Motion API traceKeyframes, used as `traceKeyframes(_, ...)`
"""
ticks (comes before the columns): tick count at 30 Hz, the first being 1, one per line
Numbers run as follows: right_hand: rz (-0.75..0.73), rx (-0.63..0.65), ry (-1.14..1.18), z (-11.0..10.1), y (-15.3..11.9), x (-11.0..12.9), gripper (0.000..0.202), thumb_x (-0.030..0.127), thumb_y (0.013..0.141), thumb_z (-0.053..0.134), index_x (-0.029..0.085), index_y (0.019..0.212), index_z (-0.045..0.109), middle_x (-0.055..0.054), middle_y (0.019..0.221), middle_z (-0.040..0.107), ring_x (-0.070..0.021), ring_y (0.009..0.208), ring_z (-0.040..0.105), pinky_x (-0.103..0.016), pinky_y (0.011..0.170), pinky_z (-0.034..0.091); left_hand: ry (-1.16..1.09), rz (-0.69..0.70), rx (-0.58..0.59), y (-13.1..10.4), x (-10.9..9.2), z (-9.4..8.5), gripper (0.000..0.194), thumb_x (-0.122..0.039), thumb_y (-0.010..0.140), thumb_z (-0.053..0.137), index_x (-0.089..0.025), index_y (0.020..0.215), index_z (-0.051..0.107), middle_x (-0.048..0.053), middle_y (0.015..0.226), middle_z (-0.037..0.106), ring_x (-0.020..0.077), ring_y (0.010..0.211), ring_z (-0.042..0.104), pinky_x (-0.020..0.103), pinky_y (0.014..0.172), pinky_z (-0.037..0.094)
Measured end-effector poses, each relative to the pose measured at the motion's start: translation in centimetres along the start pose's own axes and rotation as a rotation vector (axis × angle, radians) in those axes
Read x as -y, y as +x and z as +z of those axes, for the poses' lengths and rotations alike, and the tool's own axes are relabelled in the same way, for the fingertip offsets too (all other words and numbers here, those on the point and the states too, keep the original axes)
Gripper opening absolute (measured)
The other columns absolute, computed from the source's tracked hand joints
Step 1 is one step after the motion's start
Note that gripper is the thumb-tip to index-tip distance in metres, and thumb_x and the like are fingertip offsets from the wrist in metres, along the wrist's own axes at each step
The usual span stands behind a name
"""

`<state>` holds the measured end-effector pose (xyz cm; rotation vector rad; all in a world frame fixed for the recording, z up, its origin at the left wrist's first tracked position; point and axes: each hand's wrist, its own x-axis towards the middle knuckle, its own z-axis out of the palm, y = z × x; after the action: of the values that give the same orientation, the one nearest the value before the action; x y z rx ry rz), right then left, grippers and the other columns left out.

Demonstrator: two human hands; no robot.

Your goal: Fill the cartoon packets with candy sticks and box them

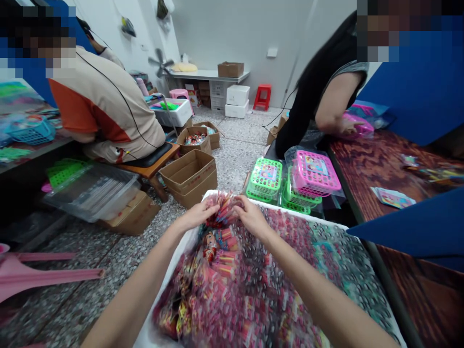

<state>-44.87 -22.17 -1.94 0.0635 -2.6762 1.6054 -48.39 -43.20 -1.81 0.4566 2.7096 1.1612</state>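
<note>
A big white box (217, 194) in front of me is heaped with small toy packets in clear wrap, mostly red and pink. My left hand (197, 214) and my right hand (250, 215) meet at the far end of the heap. Both close on one bunch of packets (224, 210) held between them. A packet with a cartoon doll figure (211, 241) lies just below the hands. My forearms reach in over the heap from the bottom of the view.
A dark wooden table (380, 169) runs along the right, with a person leaning over it. Green and pink plastic baskets (311, 171) sit stacked beyond the box. Open cardboard boxes (190, 176) stand on the floor at left, near another seated person (105, 111).
</note>
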Motion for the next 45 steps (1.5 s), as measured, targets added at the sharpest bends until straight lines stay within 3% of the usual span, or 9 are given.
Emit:
traceKeyframes(8, -0.008, 0.017, -0.186, 0.9, 0.7, 0.1, 0.048, 0.019, 0.089, 0.047, 0.021, 0.138, 0.045, -0.013, 0.126, 0.058, -0.0269, 0.118, 0.055, -0.041, 0.100, 0.037, 0.069, -0.133, -0.259, 1.4, -0.8, 4.0, 0.039, -0.046, 0.089, 0.051, -0.018, 0.115, 0.047, 0.015, 0.114, 0.065, 0.0291, 0.109, 0.063, 0.040, 0.091, 0.046)
traceKeyframes(12, -0.012, -0.056, -0.161, 0.2, 0.3, 0.3, 0.054, 0.023, 0.089, 0.048, 0.019, 0.142, 0.039, -0.014, 0.130, 0.054, -0.0262, 0.118, 0.053, -0.040, 0.100, 0.038, -0.015, -0.107, -0.228, 0.0, -0.4, 3.7, 0.060, -0.049, 0.086, 0.055, -0.017, 0.133, 0.034, 0.015, 0.120, 0.064, 0.0239, 0.097, 0.068, 0.038, 0.085, 0.052)
traceKeyframes(15, -0.044, -0.236, -0.200, -0.2, -0.3, 0.4, 0.043, 0.024, 0.092, 0.043, 0.021, 0.135, 0.046, -0.012, 0.126, 0.055, -0.0247, 0.114, 0.054, -0.037, 0.098, 0.039, 0.035, 0.034, -0.151, -1.2, -0.2, 3.0, 0.080, -0.046, 0.076, 0.069, -0.023, 0.141, 0.029, 0.012, 0.132, 0.056, 0.0267, 0.113, 0.061, 0.040, 0.095, 0.048)
traceKeyframes(19, -0.063, -0.188, -0.386, 0.2, -0.9, 0.4, 0.030, 0.019, 0.094, 0.038, 0.019, 0.117, 0.058, -0.011, 0.112, 0.062, -0.0237, 0.105, 0.057, -0.033, 0.090, 0.041, 0.171, 0.078, -0.134, -0.6, -0.4, 3.3, 0.092, -0.038, 0.069, 0.075, -0.019, 0.144, 0.025, 0.014, 0.142, 0.044, 0.0314, 0.132, 0.044, 0.044, 0.109, 0.037)
traceKeyframes(25, -0.130, -0.030, -0.580, 1.0, -0.7, 0.0, 0.026, 0.014, 0.090, 0.044, 0.020, 0.110, 0.060, -0.011, 0.107, 0.064, -0.0240, 0.103, 0.055, -0.033, 0.088, 0.040, 0.223, 0.000, -0.157, 1.0, 0.8, 5.0, 0.063, -0.022, 0.076, 0.064, -0.022, 0.134, 0.038, 0.011, 0.128, 0.050, 0.0294, 0.126, 0.049, 0.043, 0.103, 0.042)
traceKeyframes(31, -0.109, -0.111, -0.426, -0.8, -1.8, 1.1, 0.041, 0.022, 0.094, 0.046, 0.018, 0.135, 0.046, -0.012, 0.118, 0.060, -0.0230, 0.108, 0.054, -0.033, 0.091, 0.042, 0.282, 0.025, -0.188, 0.4, 1.1, 5.9, 0.052, -0.022, 0.081, 0.057, -0.019, 0.130, 0.040, 0.013, 0.124, 0.051, 0.0289, 0.122, 0.051, 0.043, 0.102, 0.043)
traceKeyframes(36, -0.050, -0.274, -0.049, -5.3, -8.1, 1.2, 0.026, 0.020, 0.091, 0.046, 0.019, 0.108, 0.066, -0.009, 0.107, 0.065, -0.0234, 0.105, 0.057, -0.037, 0.094, 0.041, 0.320, 0.022, -0.165, 0.2, 0.0, 5.6, 0.053, -0.024, 0.084, 0.054, -0.018, 0.134, 0.037, 0.014, 0.132, 0.050, 0.0284, 0.127, 0.049, 0.042, 0.105, 0.041)
traceKeyframes(41, 0.142, -0.355, 0.264, -9.0, -21.2, -2.3, 0.021, 0.035, 0.089, 0.052, 0.027, 0.095, 0.071, -0.005, 0.098, 0.070, -0.0251, 0.095, 0.063, -0.038, 0.086, 0.046, 0.306, -0.015, 0.021, -0.9, -0.9, 2.8, 0.091, -0.030, 0.067, 0.074, -0.018, 0.144, 0.026, 0.014, 0.127, 0.059, 0.0330, 0.116, 0.059, 0.045, 0.097, 0.047)
traceKeyframes(45, 0.496, -0.511, 0.527, -8.7, -31.1, -5.5, 0.033, 0.052, 0.080, 0.059, 0.022, 0.090, 0.070, -0.008, 0.087, 0.072, -0.0268, 0.083, 0.066, -0.037, 0.074, 0.050, 0.265, 0.039, -0.108, -1.0, -2.5, 3.0, 0.111, -0.048, 0.068, 0.074, -0.013, 0.151, 0.009, 0.021, 0.152, 0.033, 0.0350, 0.142, 0.030, 0.046, 0.114, 0.029)
